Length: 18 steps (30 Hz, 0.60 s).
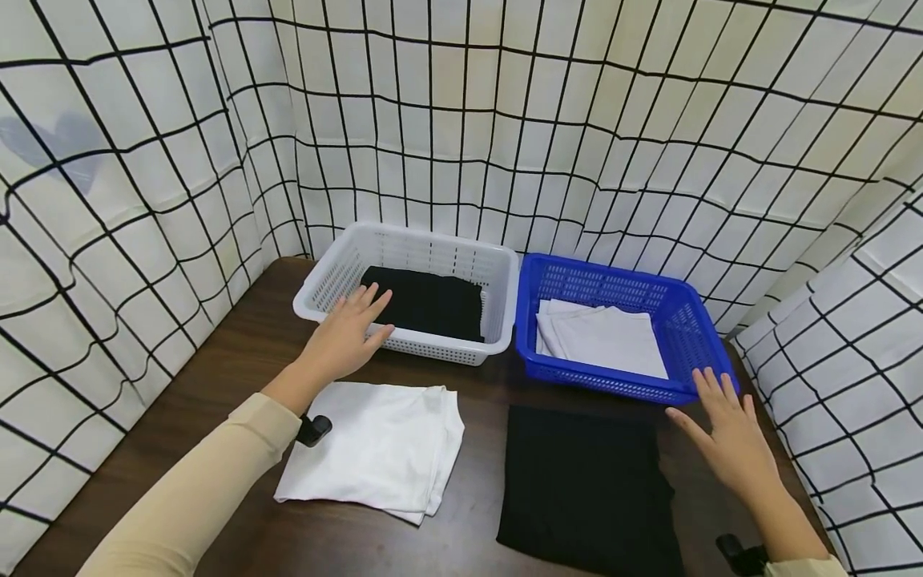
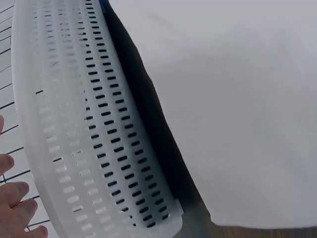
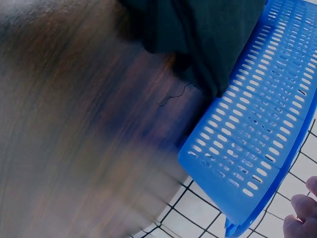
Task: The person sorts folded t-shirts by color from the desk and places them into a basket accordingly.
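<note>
My left hand (image 1: pixel 346 332) hovers with spread fingers over the near left edge of a white basket (image 1: pixel 497 320). Inside that basket lies a folded black cloth (image 1: pixel 433 304). A folded white cloth (image 1: pixel 375 449) is on the table below the left hand, its layers fanned at the right side. My right hand (image 1: pixel 731 437), fingers extended and thumb apart, is by the near right corner of a blue basket (image 1: pixel 606 381). White folded cloth (image 1: pixel 602 336) lies in the blue basket. In front of it a folded black cloth (image 1: pixel 587 489) lies flat on the table. Both hands hold nothing.
The dark wooden table (image 1: pixel 245 537) carries everything. White sheets behind a black wire grid (image 1: pixel 461 120) stand at the back and both sides, close behind the baskets. The two baskets sit side by side, nearly touching.
</note>
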### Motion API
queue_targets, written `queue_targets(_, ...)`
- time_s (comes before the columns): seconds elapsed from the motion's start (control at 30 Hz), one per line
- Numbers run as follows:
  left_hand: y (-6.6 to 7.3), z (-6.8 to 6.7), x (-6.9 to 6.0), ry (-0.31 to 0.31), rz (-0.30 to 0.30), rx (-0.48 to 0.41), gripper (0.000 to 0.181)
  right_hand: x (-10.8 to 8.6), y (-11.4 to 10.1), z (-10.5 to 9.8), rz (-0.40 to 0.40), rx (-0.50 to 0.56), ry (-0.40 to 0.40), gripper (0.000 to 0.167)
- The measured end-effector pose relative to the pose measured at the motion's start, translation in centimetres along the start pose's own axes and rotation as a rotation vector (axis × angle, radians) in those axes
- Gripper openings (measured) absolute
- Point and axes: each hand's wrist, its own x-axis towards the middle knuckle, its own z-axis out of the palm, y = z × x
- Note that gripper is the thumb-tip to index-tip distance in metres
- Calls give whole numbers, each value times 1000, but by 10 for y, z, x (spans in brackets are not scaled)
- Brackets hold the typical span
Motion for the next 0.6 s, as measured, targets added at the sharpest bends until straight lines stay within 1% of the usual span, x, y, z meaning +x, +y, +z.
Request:
queue_targets(0.13,7,2,4,2,19,-1,65,2,-2,3,-8,9,4,81)
queue_targets(0.3,18,3,8,-9,43,-8,65,3,-6,5,-12,17,-26,82)
queue_targets(0.43,26,6,9,-17,52,16,66,4,-11,5,-1,21,-61,83)
queue_targets(0.6,29,10,11,-7,55,52,67,5,-14,6,4,20,-73,84)
